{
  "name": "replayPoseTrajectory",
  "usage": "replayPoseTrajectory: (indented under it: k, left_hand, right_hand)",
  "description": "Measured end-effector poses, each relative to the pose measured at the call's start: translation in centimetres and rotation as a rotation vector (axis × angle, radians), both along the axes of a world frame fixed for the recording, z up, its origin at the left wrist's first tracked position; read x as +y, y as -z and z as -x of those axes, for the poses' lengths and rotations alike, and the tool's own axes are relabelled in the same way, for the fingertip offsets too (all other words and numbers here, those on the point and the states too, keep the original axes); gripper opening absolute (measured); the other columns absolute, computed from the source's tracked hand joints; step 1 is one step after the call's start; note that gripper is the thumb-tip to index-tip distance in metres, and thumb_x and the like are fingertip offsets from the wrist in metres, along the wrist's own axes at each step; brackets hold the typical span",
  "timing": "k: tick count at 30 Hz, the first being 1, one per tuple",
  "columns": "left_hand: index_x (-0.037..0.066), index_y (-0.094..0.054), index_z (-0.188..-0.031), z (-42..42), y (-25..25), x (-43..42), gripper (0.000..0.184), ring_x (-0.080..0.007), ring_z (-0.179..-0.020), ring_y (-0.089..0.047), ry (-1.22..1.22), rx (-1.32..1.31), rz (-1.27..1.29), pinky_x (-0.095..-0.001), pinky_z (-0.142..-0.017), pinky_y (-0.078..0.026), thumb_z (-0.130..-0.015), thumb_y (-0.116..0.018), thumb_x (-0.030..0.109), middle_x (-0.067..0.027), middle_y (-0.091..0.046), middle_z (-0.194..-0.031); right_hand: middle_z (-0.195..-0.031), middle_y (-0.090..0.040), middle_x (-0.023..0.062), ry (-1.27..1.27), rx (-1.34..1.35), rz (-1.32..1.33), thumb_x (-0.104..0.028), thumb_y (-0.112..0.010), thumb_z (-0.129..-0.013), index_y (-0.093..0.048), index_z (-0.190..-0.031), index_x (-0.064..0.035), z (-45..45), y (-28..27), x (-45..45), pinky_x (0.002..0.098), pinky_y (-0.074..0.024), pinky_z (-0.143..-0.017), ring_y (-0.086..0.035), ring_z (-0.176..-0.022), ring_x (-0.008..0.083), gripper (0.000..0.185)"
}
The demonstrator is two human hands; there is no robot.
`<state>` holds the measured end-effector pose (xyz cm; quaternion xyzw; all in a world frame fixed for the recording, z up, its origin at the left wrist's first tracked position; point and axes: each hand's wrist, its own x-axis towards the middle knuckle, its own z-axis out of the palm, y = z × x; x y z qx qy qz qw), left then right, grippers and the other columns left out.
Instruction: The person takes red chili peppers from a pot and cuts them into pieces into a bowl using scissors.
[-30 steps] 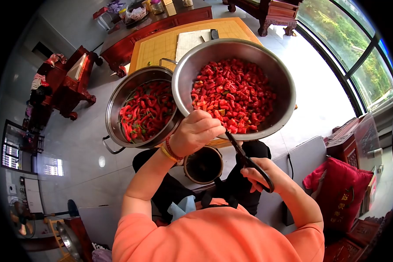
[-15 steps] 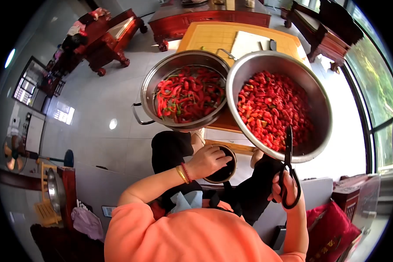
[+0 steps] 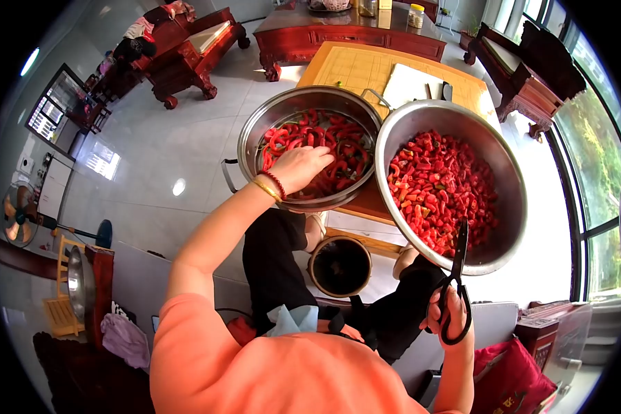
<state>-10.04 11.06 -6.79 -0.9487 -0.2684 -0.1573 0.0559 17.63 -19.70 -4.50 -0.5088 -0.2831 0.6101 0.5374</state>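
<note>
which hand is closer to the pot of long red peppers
Left. The left hand is over the pot; the right hand, holding scissors, is farther off, near the bowl.

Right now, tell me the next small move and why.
Probably pinch one long red chili and lift it out: the left hand is at the chilies in the pot, while the right hand holds the scissors near the basin of cut red pieces.
</note>
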Motion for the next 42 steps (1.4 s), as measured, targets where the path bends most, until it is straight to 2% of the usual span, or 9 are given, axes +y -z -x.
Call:
replayPoseTrajectory:
  k: [5,13,17,22,26,27,29,34,42]
  left_hand:
    - [0.007,-0.059,-0.079,0.7,-1.1,0.5,0.004,-0.0268,-0.082,-0.056,-0.009,0.105,0.078,-0.0371,-0.074,-0.045,-0.079,-0.057,0.010,-0.0089,-0.055,-0.080]
    - [0.002,-0.061,-0.083,1.4,-5.0,-1.8,0.010,-0.0284,-0.075,-0.057,-0.155,-0.244,0.198,-0.0354,-0.067,-0.045,-0.081,-0.059,0.012,-0.0105,-0.058,-0.080]
    - [0.001,-0.058,-0.083,1.9,-7.1,-2.6,0.009,-0.0208,-0.065,-0.055,-0.200,-0.401,0.263,-0.0300,-0.061,-0.043,-0.084,-0.056,0.009,-0.0089,-0.055,-0.074]
    - [0.001,-0.056,-0.091,3.2,-6.5,-1.8,0.016,-0.0055,-0.066,-0.049,-0.321,-0.508,0.731,-0.0201,-0.061,-0.041,-0.092,-0.050,0.015,0.0009,-0.058,-0.077]
    - [0.003,-0.055,-0.096,2.3,-7.3,-3.2,0.013,-0.0066,-0.069,-0.052,-0.129,-1.003,1.048,-0.0199,-0.066,-0.043,-0.093,-0.048,0.014,-0.0025,-0.059,-0.081]
    - [0.003,-0.055,-0.096,1.6,-7.4,-4.0,0.013,-0.0067,-0.069,-0.052,-0.094,-1.018,1.067,-0.0200,-0.066,-0.043,-0.093,-0.049,0.015,-0.0027,-0.059,-0.082]
    - [0.004,-0.055,-0.096,-0.3,-7.1,-5.5,0.013,-0.0070,-0.068,-0.052,-0.014,-1.042,1.113,-0.0200,-0.066,-0.044,-0.093,-0.049,0.015,-0.0031,-0.059,-0.083]
    - [0.004,-0.054,-0.095,-4.8,-5.8,-8.3,0.013,-0.0073,-0.071,-0.053,0.163,-1.036,1.281,-0.0206,-0.067,-0.045,-0.094,-0.049,0.015,-0.0029,-0.058,-0.084]
    - [0.003,-0.055,-0.097,-9.3,-4.0,-10.4,0.012,-0.0078,-0.073,-0.054,0.329,-0.885,1.476,-0.0207,-0.069,-0.045,-0.094,-0.049,0.014,-0.0023,-0.057,-0.087]
  right_hand:
    - [-0.059,-0.041,0.0012,0.027,-0.003,0.006,-0.041,-0.044,-0.091,-0.047,-0.090,-0.0013,-0.3,-0.2,-0.6,0.0243,-0.0478,-0.048,-0.040,-0.042,0.0085,0.040]
    - [-0.059,-0.042,0.0013,-0.011,0.043,0.017,-0.041,-0.043,-0.091,-0.048,-0.090,-0.0020,-0.5,0.4,-0.5,0.0248,-0.0488,-0.048,-0.040,-0.042,0.0086,0.039]
    - [-0.060,-0.042,0.0014,-0.024,0.049,0.016,-0.040,-0.043,-0.091,-0.048,-0.090,-0.0024,-0.3,0.3,-0.5,0.0254,-0.0492,-0.049,-0.041,-0.042,0.0089,0.038]
    - [-0.061,-0.042,0.0018,-0.052,0.049,0.004,-0.041,-0.042,-0.092,-0.048,-0.091,-0.0023,-0.2,0.3,-0.8,0.0262,-0.0496,-0.049,-0.042,-0.043,0.0096,0.039]
    - [-0.064,-0.043,0.0025,-0.148,0.174,-0.058,-0.046,-0.039,-0.091,-0.046,-0.094,-0.0016,0.2,1.2,-0.8,0.0275,-0.0506,-0.052,-0.042,-0.045,0.0103,0.045]
    - [-0.063,-0.040,0.0004,-0.185,0.086,-0.027,-0.063,-0.036,-0.085,-0.045,-0.092,-0.0016,1.0,0.6,-0.6,0.0278,-0.0492,-0.052,-0.039,-0.042,0.0092,0.062]
    - [-0.070,-0.044,0.0033,-0.284,0.296,-0.048,-0.051,-0.039,-0.088,-0.046,-0.097,-0.0008,1.2,1.2,-0.3,0.0303,-0.0520,-0.062,-0.044,-0.050,0.0114,0.052]
    - [-0.078,-0.045,0.0022,-0.422,0.426,-0.085,-0.055,-0.047,-0.085,-0.046,-0.103,-0.0048,2.2,2.1,0.2,0.0316,-0.0496,-0.074,-0.045,-0.060,0.0106,0.053]
    - [-0.074,-0.045,0.0019,-0.331,0.435,-0.126,-0.051,-0.044,-0.089,-0.047,-0.102,-0.0046,1.8,1.6,-0.1,0.0313,-0.0491,-0.071,-0.044,-0.058,0.0106,0.048]
